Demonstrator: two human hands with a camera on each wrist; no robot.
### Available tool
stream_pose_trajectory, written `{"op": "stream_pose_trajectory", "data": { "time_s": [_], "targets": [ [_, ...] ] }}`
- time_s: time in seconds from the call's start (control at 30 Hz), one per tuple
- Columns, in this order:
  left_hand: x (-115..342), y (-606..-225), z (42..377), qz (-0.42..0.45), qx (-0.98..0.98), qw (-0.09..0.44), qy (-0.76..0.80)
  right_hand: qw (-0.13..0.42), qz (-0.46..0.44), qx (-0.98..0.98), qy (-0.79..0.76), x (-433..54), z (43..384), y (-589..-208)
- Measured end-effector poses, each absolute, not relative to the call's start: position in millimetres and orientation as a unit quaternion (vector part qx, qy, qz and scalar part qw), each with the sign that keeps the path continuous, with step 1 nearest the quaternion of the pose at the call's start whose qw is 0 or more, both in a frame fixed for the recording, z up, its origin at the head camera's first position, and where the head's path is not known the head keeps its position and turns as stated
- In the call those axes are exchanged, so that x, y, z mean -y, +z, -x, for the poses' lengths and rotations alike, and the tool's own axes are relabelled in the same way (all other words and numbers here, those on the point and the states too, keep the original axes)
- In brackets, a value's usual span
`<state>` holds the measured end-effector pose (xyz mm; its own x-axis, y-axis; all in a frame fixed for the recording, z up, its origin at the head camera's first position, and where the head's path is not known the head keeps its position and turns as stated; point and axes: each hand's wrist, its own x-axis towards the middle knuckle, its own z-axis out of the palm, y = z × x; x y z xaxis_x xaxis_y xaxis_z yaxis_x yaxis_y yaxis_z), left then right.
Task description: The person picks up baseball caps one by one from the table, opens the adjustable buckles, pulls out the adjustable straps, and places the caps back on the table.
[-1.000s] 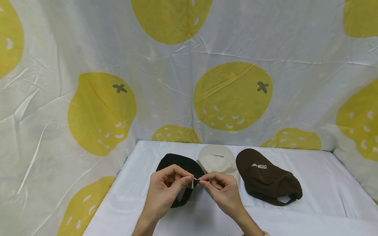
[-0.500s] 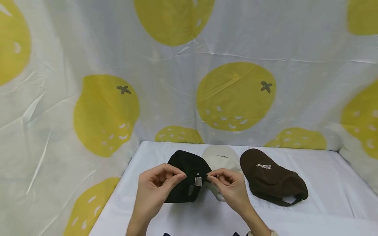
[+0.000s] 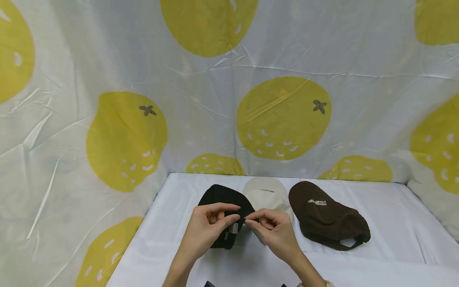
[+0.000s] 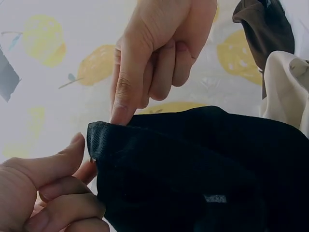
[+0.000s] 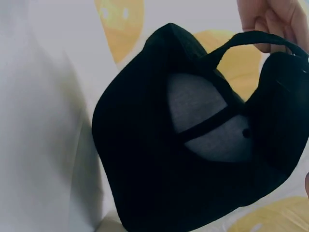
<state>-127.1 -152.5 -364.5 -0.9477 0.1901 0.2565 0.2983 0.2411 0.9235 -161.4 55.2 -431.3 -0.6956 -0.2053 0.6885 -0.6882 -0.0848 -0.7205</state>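
Note:
In the head view a black baseball cap (image 3: 222, 195) is held up with its back strap and silver buckle (image 3: 234, 228) towards me. My right hand (image 3: 272, 227) pinches the cap's dark edge on the right. My left hand (image 3: 208, 227) is at the buckle, with thumb and index fingertip apart and a gap between them. In the left wrist view the right index finger presses on the folded black edge (image 4: 101, 137), while the left thumb stands just off it. The right wrist view shows the cap's hollow inside and its looped strap (image 5: 256, 36).
Behind the black cap lies a beige cap (image 3: 263, 195), partly hidden. To its right a brown cap (image 3: 326, 211) with light lettering lies on the white-covered table (image 3: 391, 223). A lemon-print curtain (image 3: 201, 99) rises at the back and sides.
Both hands met at the strap a second ago. The left hand then let go and drew away to the left, and is now back near the buckle. The right hand keeps its pinch.

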Motion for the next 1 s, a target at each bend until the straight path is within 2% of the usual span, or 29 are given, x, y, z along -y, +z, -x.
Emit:
{"op": "stream_pose_trajectory", "data": {
  "time_s": [0.33,1.0],
  "targets": [
    [151.9,-363.3,127.7,0.136,0.782,-0.014,-0.608,0.176,-0.363,0.654,0.64,-55.7,161.3,-433.8],
    [152.7,-366.0,128.0,0.188,0.764,-0.021,-0.617,0.177,-0.383,0.661,0.62,-52.6,160.0,-432.7]
  ]
}}
